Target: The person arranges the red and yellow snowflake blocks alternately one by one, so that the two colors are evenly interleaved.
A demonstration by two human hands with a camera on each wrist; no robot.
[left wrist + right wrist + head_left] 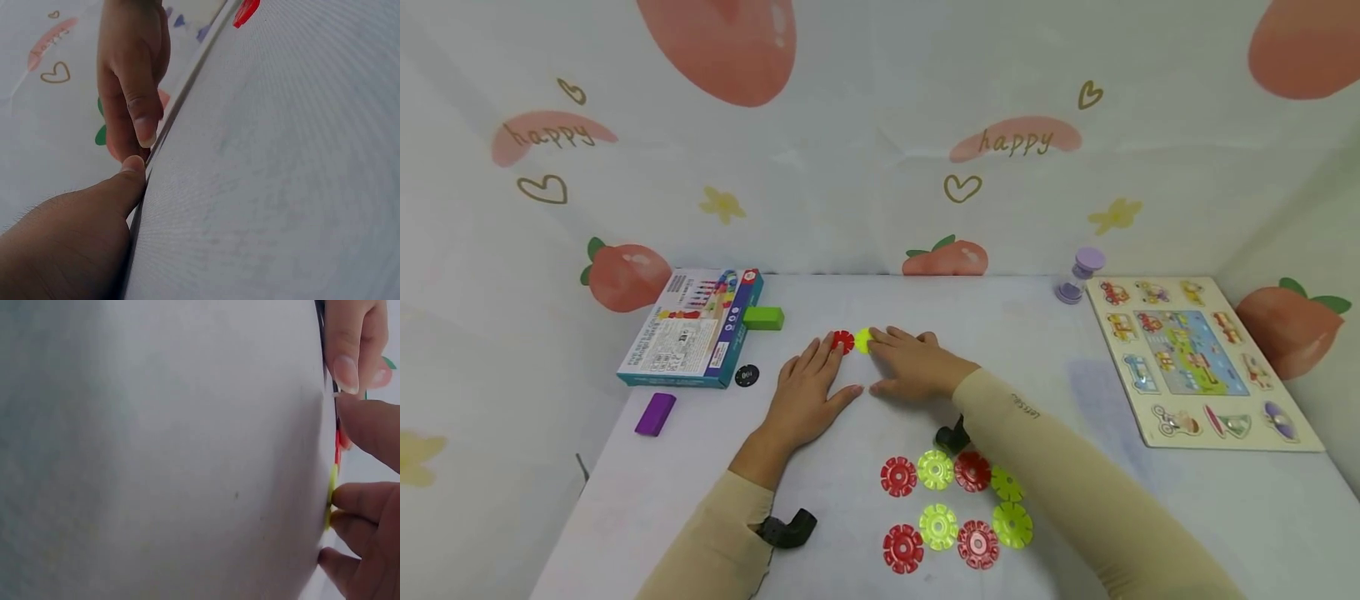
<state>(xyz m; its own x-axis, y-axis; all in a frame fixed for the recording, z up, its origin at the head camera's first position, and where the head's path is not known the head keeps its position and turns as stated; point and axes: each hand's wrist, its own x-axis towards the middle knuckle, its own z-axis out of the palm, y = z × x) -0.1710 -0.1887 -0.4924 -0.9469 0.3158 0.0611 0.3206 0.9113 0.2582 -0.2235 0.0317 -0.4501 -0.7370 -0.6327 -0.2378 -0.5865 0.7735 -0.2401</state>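
A red notched plastic disc (846,341) and a yellow-green notched disc (863,340) lie side by side toward the back of the table. My left hand (805,396) lies palm down with its fingers stretched out, fingertips at the red disc. From the right, my right hand (913,365) reaches over with fingertips on the yellow-green disc (332,487), partly covering it. Both thumbs point toward each other, their tips close together in the left wrist view. Nearer the front, red discs (903,548) alternate with yellow-green discs (938,527) in two rows; my right sleeve overlaps the end of the back row.
At the left are a boxed toy set (681,329), a green block (763,318), a black round chip (747,376) and a purple block (656,414). A purple hourglass (1079,275) and a wooden picture puzzle board (1206,421) occupy the right.
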